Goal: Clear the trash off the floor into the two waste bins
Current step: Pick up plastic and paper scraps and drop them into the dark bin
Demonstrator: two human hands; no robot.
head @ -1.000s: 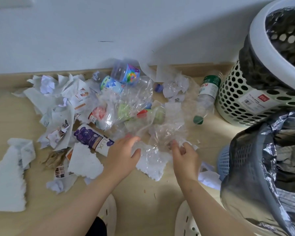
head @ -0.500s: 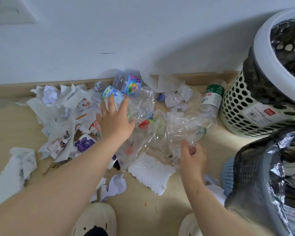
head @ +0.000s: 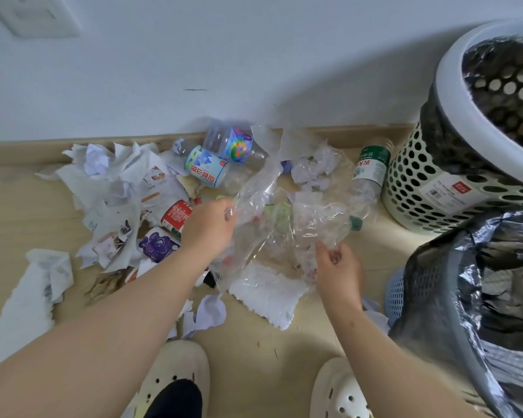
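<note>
A crumpled sheet of clear plastic film [head: 287,215] is stretched between my two hands above the litter. My left hand [head: 209,224] pinches its left edge, and my right hand [head: 335,263] grips its lower right corner. Under and behind the film lie plastic bottles: one with a blue label [head: 207,165], one with a rainbow label [head: 233,143], one with a green label [head: 370,170]. Torn white paper [head: 124,182] is heaped at the left. A white perforated bin [head: 453,182] with a black liner stands at the right, and a grey bin [head: 471,300] with a dark liner stands nearer me.
A white paper towel [head: 266,294] lies on the wooden floor [head: 254,351] under the film, and another tissue [head: 27,300] lies far left. A white wall with a wooden skirting board [head: 344,135] backs the pile. My two cream clogs [head: 175,375] are at the bottom edge.
My left hand drew back from the blue-label bottle and took hold of the film's left edge. My right hand kept its grip, and the film now hangs lifted and spread between both hands.
</note>
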